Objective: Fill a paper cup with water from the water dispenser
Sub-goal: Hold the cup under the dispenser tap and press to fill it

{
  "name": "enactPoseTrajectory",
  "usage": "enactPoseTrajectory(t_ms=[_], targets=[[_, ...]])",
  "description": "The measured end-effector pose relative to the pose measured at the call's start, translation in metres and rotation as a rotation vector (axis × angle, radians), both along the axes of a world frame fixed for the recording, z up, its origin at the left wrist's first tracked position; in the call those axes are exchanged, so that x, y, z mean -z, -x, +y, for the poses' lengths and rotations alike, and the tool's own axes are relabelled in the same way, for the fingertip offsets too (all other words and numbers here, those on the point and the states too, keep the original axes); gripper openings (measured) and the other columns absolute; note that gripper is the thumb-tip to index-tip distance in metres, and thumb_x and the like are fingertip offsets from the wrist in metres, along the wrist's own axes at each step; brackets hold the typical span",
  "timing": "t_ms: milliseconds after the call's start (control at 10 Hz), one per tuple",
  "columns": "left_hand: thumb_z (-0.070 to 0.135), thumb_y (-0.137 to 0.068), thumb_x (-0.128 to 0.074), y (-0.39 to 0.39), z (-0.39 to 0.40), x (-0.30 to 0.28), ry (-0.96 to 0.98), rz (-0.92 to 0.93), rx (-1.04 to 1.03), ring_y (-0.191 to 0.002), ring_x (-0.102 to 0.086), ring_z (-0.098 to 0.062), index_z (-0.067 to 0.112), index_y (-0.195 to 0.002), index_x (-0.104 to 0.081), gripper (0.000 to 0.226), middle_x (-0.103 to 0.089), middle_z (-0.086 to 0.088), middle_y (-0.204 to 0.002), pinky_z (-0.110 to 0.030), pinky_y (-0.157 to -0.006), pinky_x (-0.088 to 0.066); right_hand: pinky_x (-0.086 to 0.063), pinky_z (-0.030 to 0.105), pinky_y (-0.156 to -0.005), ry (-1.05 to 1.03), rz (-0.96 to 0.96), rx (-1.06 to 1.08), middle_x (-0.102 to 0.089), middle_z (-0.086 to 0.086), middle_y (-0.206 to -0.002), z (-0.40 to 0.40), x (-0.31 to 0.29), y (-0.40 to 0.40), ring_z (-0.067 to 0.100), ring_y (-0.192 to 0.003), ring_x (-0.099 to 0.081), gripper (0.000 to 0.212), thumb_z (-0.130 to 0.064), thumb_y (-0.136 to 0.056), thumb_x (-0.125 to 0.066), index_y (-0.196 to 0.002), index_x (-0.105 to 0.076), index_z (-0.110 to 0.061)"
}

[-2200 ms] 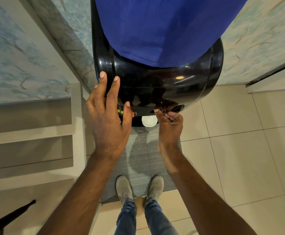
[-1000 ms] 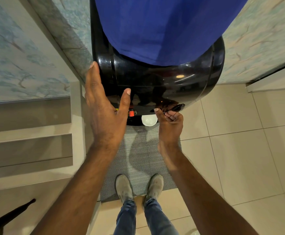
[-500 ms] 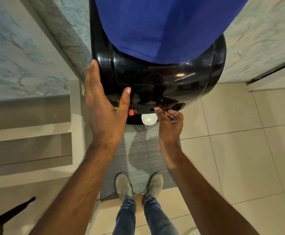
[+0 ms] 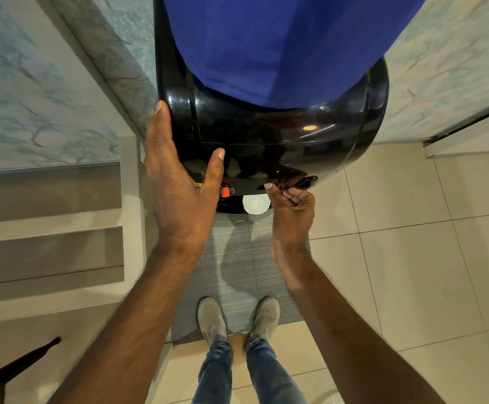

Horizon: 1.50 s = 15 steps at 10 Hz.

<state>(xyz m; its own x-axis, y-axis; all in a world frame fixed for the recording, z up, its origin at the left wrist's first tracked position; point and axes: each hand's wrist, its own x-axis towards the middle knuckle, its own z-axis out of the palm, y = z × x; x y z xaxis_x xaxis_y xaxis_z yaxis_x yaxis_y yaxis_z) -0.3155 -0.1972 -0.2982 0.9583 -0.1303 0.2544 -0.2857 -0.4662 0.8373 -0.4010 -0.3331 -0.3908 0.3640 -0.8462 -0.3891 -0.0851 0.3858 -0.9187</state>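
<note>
Beige floor tiles (image 4: 412, 272) and a grey mat (image 4: 246, 272) lie under the black dispenser (image 4: 266, 141), wedged between marbled walls with a blue cover (image 4: 281, 39) over its bottle. Since two seconds ago the left hand (image 4: 179, 185) has slid from the front to the dispenser's left flank, fingers spread flat and gripping nothing. The right hand (image 4: 291, 205) stays pinched on the black tap (image 4: 306, 182), with the cup (image 4: 255, 204) sitting just beside it, so filling is probably underway, though no stream shows.
</note>
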Motion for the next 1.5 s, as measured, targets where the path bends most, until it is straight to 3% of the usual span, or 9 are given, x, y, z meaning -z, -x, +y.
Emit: enactPoseTrajectory(t_ms=[500, 800, 1100, 1200, 1300, 1400, 1500], targets=[[0.035, -0.098, -0.070, 0.000, 0.000, -0.001, 0.005, 0.002, 0.004, -0.158, -0.027, -0.023, 0.005, -0.162, -0.021, 0.086, -0.030, -0.011, -0.168, -0.051, -0.125, -0.033, -0.052, 0.012, -0.074, 0.008, -0.015, 0.000, -0.063, -0.007, -0.082, 0.000, 0.000, 0.000, -0.004, -0.070, -0.064, 0.041, -0.006, -0.077, -0.089, -0.096, -0.053, -0.016], [0.036, -0.098, -0.070, 0.000, 0.000, -0.001, -0.002, 0.008, 0.001, -0.158, -0.027, -0.022, 0.007, -0.163, -0.020, 0.087, -0.029, -0.010, -0.168, -0.050, -0.125, -0.034, -0.053, 0.016, -0.077, 0.010, -0.008, -0.013, -0.064, -0.002, -0.089, 0.002, 0.000, 0.002, 0.001, -0.077, -0.064, 0.041, -0.009, -0.077, -0.089, -0.099, -0.055, -0.016], [0.034, -0.098, -0.070, 0.001, 0.000, -0.001, 0.019, -0.002, 0.018, -0.157, -0.028, -0.024, 0.005, -0.162, -0.020, 0.086, -0.030, -0.013, -0.167, -0.051, -0.125, -0.033, -0.053, 0.018, -0.079, 0.087, 0.008, -0.123, -0.064, 0.004, -0.098, 0.005, 0.020, 0.033, 0.012, -0.090, -0.063, 0.031, -0.027, -0.084, -0.084, -0.099, -0.058, -0.021], [0.033, -0.098, -0.070, 0.000, 0.000, 0.000, 0.024, -0.001, 0.020, -0.157, -0.028, -0.025, 0.003, -0.162, -0.021, 0.086, -0.030, -0.013, -0.167, -0.051, -0.125, -0.032, -0.050, 0.023, -0.078, 0.132, 0.139, -0.256, -0.063, -0.007, -0.097, 0.006, 0.042, 0.039, 0.011, -0.088, -0.062, 0.031, -0.024, -0.085, -0.083, -0.100, -0.056, -0.022], [0.032, -0.098, -0.070, 0.000, 0.000, 0.001, 0.029, -0.001, 0.023, -0.157, -0.028, -0.025, 0.003, -0.162, -0.021, 0.086, -0.030, -0.013, -0.167, -0.051, -0.125, -0.032, -0.052, 0.029, -0.081, 0.171, 0.327, -0.391, -0.058, -0.009, -0.113, 0.007, 0.058, 0.041, 0.013, -0.100, -0.062, 0.050, -0.027, -0.082, -0.086, -0.119, -0.054, -0.019], [0.033, -0.098, -0.070, -0.001, 0.001, 0.004, 0.049, 0.000, 0.025, -0.158, -0.027, -0.024, 0.006, -0.162, -0.020, 0.085, -0.030, -0.012, -0.167, -0.050, -0.126, -0.032, -0.050, 0.037, -0.103, 0.252, 0.500, -0.563, -0.047, -0.003, -0.138, 0.004, 0.080, 0.039, 0.019, -0.124, -0.053, 0.083, -0.033, -0.078, -0.088, -0.145, -0.039, -0.020], [0.034, -0.098, -0.071, -0.001, 0.001, 0.006, 0.060, -0.005, 0.024, -0.158, -0.027, -0.022, 0.007, -0.162, -0.021, 0.085, -0.030, -0.011, -0.167, -0.049, -0.126, -0.032, -0.042, 0.037, -0.113, 0.295, 0.557, -0.619, -0.040, 0.002, -0.149, 0.000, 0.090, 0.032, 0.020, -0.135, -0.044, 0.096, -0.036, -0.078, -0.088, -0.152, -0.029, -0.021]])
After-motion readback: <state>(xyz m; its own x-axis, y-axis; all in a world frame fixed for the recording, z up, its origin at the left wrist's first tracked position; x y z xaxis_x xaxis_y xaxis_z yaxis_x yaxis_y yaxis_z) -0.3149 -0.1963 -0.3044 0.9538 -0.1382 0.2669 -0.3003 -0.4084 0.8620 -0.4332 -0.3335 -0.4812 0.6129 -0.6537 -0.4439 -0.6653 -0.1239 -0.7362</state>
